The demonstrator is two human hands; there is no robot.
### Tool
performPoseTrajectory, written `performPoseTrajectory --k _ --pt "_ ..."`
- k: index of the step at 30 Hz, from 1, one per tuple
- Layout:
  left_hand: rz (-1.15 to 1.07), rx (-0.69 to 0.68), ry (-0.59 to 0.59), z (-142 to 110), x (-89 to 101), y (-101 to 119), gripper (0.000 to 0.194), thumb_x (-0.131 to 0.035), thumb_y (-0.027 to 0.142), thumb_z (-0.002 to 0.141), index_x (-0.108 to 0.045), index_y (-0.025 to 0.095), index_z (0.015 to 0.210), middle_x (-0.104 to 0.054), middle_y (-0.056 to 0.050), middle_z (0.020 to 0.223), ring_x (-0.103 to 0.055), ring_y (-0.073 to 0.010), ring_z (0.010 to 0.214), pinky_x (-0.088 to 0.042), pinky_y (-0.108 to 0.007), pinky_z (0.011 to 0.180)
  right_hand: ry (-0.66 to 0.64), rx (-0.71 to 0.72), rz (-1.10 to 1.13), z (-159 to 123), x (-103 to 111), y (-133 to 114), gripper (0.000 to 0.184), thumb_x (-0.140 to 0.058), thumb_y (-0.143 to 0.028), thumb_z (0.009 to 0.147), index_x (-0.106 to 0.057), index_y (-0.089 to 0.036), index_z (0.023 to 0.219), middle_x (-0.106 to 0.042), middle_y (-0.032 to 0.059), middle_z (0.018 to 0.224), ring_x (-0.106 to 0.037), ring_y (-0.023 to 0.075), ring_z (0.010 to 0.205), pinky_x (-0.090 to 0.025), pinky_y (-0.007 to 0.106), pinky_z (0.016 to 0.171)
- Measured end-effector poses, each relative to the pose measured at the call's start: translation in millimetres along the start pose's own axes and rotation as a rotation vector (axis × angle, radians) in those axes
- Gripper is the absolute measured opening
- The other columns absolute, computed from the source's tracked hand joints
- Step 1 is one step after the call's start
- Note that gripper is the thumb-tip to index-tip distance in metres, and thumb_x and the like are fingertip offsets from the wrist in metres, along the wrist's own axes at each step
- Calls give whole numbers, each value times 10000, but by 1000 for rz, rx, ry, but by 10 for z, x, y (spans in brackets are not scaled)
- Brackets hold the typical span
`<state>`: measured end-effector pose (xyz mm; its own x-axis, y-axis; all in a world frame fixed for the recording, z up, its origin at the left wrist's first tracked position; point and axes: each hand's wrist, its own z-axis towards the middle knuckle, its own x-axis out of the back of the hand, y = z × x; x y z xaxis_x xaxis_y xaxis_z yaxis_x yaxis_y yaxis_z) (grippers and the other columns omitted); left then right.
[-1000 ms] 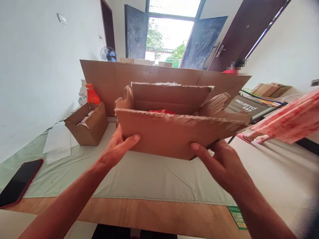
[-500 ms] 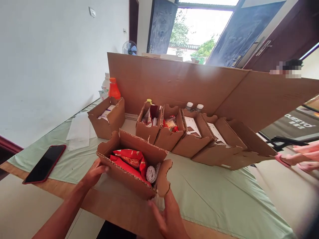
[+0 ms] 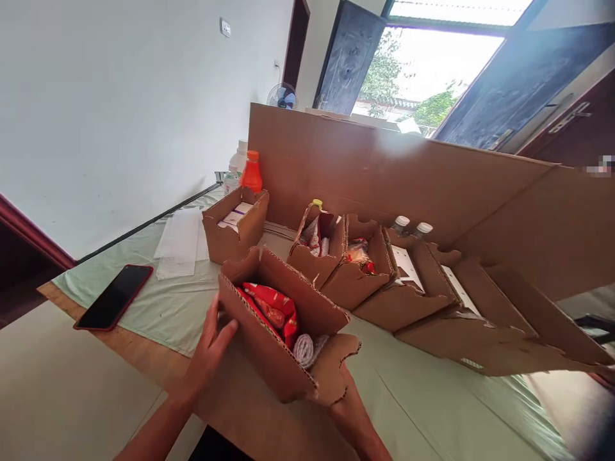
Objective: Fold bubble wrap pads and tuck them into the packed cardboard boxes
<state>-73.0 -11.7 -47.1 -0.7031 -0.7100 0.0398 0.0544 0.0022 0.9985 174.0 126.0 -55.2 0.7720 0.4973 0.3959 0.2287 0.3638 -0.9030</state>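
Note:
A small open cardboard box (image 3: pixel 273 358) stands near the front edge of the table, its near corner tilted toward me. Inside it lie red printed packets (image 3: pixel 273 306) and a roll of white bubble wrap (image 3: pixel 304 350). My left hand (image 3: pixel 211 346) grips the box's left end, thumb on the front wall, the other fingers around the corner. At the opposite end, my right hand (image 3: pixel 353 397) holds the box behind its notched end panel, which hides most of its fingers.
Several similar cardboard boxes (image 3: pixel 369 278) line up behind, one box (image 3: pixel 235 237) apart at left. A tall cardboard panel (image 3: pixel 384 166) backs them. Bottles, including an orange bottle (image 3: pixel 252 173), stand behind. White sheets (image 3: pixel 180 243) and a phone (image 3: pixel 115 298) lie left on the green cloth.
The view has swung left, so everything sits further right. My right hand has gone from the box's front corner to behind its right end panel. The left hand stays at its end.

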Motion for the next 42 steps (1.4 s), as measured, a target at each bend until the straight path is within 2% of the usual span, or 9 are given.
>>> performPoseTrajectory --k 5,8,12,15,18,23,26,36,42 --pt "-31 -47 -48 350 -299 255 857 -460 705 924 -295 185 1585 -192 -115 1702 -136 -290 1579 -87 -457 1303 46 20 66 31 -402 148 526 -597 -436 907 -474 -234 1376 -655 143 1281 -704 284 1088 -606 422 905" --pt "-97 -67 -174 222 -243 252 749 -417 659 971 -369 203 1563 -317 -100 1662 -242 -290 1554 -198 -452 1291 37 73 121 42 -624 166 663 -570 -392 958 -295 -268 1548 -457 169 1535 -611 302 1278 -548 468 1034" --pt "-87 -106 -254 -112 -47 113 695 -531 574 956 -380 265 1560 -444 -84 1593 -396 -316 1481 -376 -456 1212 -41 123 104 41 -746 170 687 -539 -373 984 -236 -301 1596 -374 149 1603 -505 319 1392 -507 504 1089" --pt "136 -123 -162 -106 -24 100 625 -625 492 909 -500 230 1463 -579 -124 1469 -564 -326 1329 -489 -443 1085 -77 143 98 75 -716 159 686 -533 -350 984 -242 -295 1603 -373 139 1606 -477 310 1416 -499 493 1101" --pt "370 -112 -53 209 -67 173 451 -550 494 897 -667 193 1212 -745 -127 1162 -708 -299 1025 -569 -384 817 -89 150 86 128 -675 141 691 -536 -299 964 -270 -276 1601 -377 131 1609 -454 305 1433 -485 493 1117" --pt "559 -70 143 882 -69 284 303 -567 466 812 -702 198 855 -741 -99 831 -684 -283 782 -492 -375 726 -31 82 11 141 -671 152 607 -528 -236 928 -431 -257 1527 -399 123 1599 -519 296 1375 -541 477 1048" --pt "588 -62 185 1018 -125 310 296 -579 490 799 -660 215 727 -700 -61 698 -651 -250 689 -468 -350 683 28 117 3 120 -669 194 496 -520 -234 926 -552 -243 1421 -453 131 1560 -563 271 1326 -552 432 1030" --pt "483 -251 20 1241 -657 213 248 -598 311 822 -701 175 1002 -772 -87 964 -733 -217 886 -580 -304 756 10 139 -82 132 -601 197 375 -541 -212 895 -671 -222 1247 -558 131 1470 -567 244 1333 -517 401 1073" --pt "555 -457 122 1144 -353 385 278 -578 288 841 -701 200 1074 -712 -116 1132 -666 -276 1084 -570 -430 922 2 141 -97 115 -597 221 327 -551 -190 883 -703 -229 1170 -587 133 1441 -587 248 1316 -504 416 1088"
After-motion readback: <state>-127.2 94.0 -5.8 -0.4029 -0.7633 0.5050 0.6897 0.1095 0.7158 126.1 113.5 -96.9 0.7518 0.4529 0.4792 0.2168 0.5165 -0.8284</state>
